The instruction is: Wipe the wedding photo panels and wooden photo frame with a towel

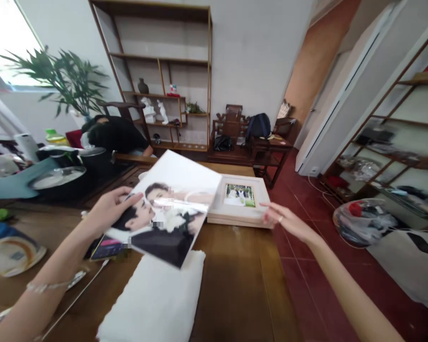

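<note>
My left hand (116,207) grips the left edge of a large wedding photo print (174,213), with the thumb over its front. The print is tilted above the wooden table (242,275). Beyond it, to the right, lies a pale box (217,207) with a small framed outdoor photo (239,194) set in its lid. My right hand (278,218) is at the box's right front corner, fingers stretched out and a ring on one of them; whether it touches the box I cannot tell. Below the print a folded white cloth (157,299) lies on the table.
Left on the table are a lidded pan (59,183), a phone (109,247), a white cable (76,297) and a blue-and-white container (12,247). A person in black (117,133) leans down behind the table. A plastic bag (360,221) sits on the red floor at right.
</note>
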A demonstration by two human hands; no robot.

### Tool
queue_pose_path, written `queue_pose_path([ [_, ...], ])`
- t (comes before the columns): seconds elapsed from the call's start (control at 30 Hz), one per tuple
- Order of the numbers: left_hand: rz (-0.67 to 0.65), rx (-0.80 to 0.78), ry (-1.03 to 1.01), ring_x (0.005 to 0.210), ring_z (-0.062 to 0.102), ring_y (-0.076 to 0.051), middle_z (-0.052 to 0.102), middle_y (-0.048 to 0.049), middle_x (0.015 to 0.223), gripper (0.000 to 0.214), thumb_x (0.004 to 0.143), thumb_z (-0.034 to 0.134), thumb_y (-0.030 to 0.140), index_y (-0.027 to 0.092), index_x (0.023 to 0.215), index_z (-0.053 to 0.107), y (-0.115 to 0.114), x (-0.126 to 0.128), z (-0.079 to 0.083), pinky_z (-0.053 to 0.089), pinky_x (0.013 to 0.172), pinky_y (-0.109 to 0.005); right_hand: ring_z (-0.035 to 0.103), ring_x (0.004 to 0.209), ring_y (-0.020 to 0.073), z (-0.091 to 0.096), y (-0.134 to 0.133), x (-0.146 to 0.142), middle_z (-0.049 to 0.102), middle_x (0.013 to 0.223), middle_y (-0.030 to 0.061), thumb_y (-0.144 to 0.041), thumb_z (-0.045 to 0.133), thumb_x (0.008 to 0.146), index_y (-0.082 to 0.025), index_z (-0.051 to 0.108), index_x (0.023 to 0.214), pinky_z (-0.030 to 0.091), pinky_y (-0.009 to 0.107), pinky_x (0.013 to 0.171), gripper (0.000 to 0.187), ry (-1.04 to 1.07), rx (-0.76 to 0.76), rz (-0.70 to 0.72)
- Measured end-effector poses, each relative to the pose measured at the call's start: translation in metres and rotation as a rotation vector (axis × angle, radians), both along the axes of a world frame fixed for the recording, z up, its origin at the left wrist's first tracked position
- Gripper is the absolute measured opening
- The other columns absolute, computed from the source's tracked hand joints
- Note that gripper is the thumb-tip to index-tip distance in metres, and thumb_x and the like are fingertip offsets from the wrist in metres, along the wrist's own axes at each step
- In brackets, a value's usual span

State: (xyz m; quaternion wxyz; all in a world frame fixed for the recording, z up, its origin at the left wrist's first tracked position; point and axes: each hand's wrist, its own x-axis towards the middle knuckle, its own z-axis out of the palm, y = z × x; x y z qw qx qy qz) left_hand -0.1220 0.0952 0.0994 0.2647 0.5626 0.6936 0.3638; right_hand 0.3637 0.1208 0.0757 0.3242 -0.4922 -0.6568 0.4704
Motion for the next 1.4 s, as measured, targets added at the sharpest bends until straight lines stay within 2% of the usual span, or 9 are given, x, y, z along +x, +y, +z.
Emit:
queue_pose_path([
  [0.1,-0.211,-0.023,-0.160,0.059,0.056,-0.017,0.062,0.0057,0.063,0.054,0.070,0.063,0.074,0.023,0.089,0.054,-0.013,0.020,-0.006,0.040,0.054,-0.024,0.070,0.096,0.0243,-0.004,-0.030,-0.025,0.071,0.104,0.0114,-0.051,0.058,0.088,-0.019,0.061,0.124,0.056,0.041,0.082,0.048,0.370,-0.220,0.139],
  [0.23,-0.458,-0.047,-0.084,0.060,0.052,-0.015,0.057,0.0042,0.064,0.045,0.076,0.065,0.063,0.021,0.088,0.056,-0.019,0.053,-0.012,0.038,0.055,-0.024,0.071,0.095,0.0292,-0.011,-0.065,-0.042,0.072,0.109,0.0126,-0.067,0.046,0.087,-0.020,0.062,0.120,0.058,0.049,0.076,0.059,0.632,-0.487,0.195],
  [0.4,-0.723,-0.149,-0.023,0.055,0.041,-0.010,0.048,0.0067,0.058,0.038,0.083,0.061,0.056,0.019,0.088,0.057,-0.021,0.095,-0.018,0.029,0.052,-0.021,0.073,0.072,0.0264,-0.030,-0.110,-0.045,0.074,0.101,0.0113,-0.040,0.073,0.076,-0.024,0.043,0.142,0.058,0.030,0.043,0.074,0.557,-0.549,-0.020],
  [0.53,-0.825,-0.171,0.028,0.056,0.046,-0.012,0.054,0.0045,0.061,0.040,0.086,0.057,0.057,0.018,0.090,0.058,-0.028,0.118,-0.026,0.031,0.052,-0.022,0.064,0.043,0.0164,-0.053,-0.151,-0.046,0.074,0.088,0.0082,-0.042,0.075,0.075,-0.021,0.034,0.146,0.047,0.021,0.025,0.085,0.492,-0.520,-0.311],
  [0.7,-0.796,0.047,0.210,0.091,0.063,-0.020,0.068,-0.0053,0.098,0.032,0.092,0.052,0.045,0.019,0.109,0.060,-0.064,0.124,-0.032,0.048,0.084,-0.031,0.060,0.039,0.0148,-0.073,-0.204,-0.043,0.073,0.075,0.0051,-0.044,0.080,0.070,-0.016,0.043,0.139,0.042,0.019,0.021,0.084,0.609,-0.489,-0.529],
  [0.8,-0.727,0.192,0.292,0.121,0.055,-0.023,0.058,-0.0099,0.130,0.032,0.095,0.048,0.038,0.022,0.123,0.055,-0.104,0.115,-0.038,0.041,0.106,-0.038,0.057,0.034,0.0145,-0.075,-0.229,-0.036,0.072,0.071,0.0029,-0.045,0.079,0.072,-0.018,0.043,0.139,0.043,0.021,0.021,0.081,0.631,-0.445,-0.589],
  [1.0,-0.591,0.243,0.447,0.132,0.050,-0.030,0.044,-0.0096,0.149,0.056,0.084,0.067,0.040,0.031,0.136,0.046,-0.176,0.085,-0.098,0.046,0.107,-0.045,0.053,0.033,0.0136,-0.073,-0.248,-0.022,0.065,0.059,-0.0015,-0.045,0.084,0.066,-0.015,0.054,0.123,0.042,0.023,0.021,0.071,0.615,-0.327,-0.701],
  [1.17,-0.532,0.338,0.486,0.135,0.048,-0.030,0.047,-0.0089,0.148,0.064,0.083,0.065,0.022,0.031,0.142,0.040,-0.186,0.071,-0.145,0.046,0.107,-0.047,0.052,0.036,0.0138,-0.083,-0.246,-0.018,0.061,0.054,-0.0045,-0.039,0.088,0.059,-0.015,0.058,0.109,0.042,0.024,0.021,0.063,0.593,-0.264,-0.760],
  [1.4,-0.485,0.482,0.446,0.128,0.054,-0.027,0.055,-0.0145,0.139,0.055,0.081,0.045,0.004,0.020,0.134,0.043,-0.178,0.075,-0.153,0.049,0.102,-0.048,0.049,0.031,0.0122,-0.094,-0.238,-0.021,0.059,0.052,-0.0058,-0.041,0.085,0.061,-0.016,0.058,0.097,0.041,0.023,0.021,0.051,0.561,-0.258,-0.775],
])
